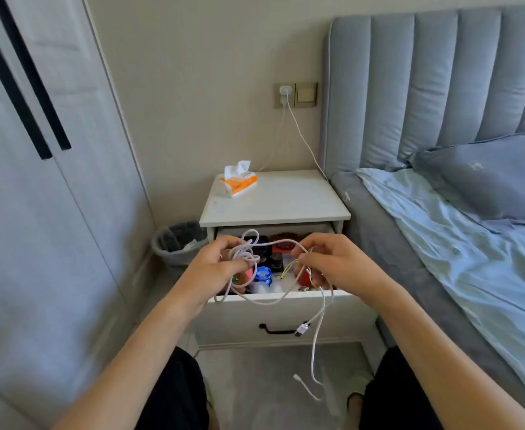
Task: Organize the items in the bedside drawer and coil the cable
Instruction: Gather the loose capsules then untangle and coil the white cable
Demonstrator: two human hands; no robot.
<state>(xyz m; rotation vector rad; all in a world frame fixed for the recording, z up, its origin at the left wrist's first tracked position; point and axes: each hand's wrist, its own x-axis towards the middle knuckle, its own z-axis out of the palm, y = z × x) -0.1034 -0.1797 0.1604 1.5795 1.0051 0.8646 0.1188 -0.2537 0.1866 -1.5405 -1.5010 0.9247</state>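
While the left hand (216,268) grips tangled loops of thin white charging cable (265,301), right hand (329,265) fingertips pinch its strand above the open white bedside drawer (281,318).

White cable (265,243); white nightstand (273,200), black drawer handle (275,331); orange-white tissue pack (239,183); blue bottle cap (263,274); grey-blue headboard (425,82); pale blue sheet (472,243); grey bin (177,243).

Bare forearms, no sleeves; black shorts (174,395) cover both thighs.
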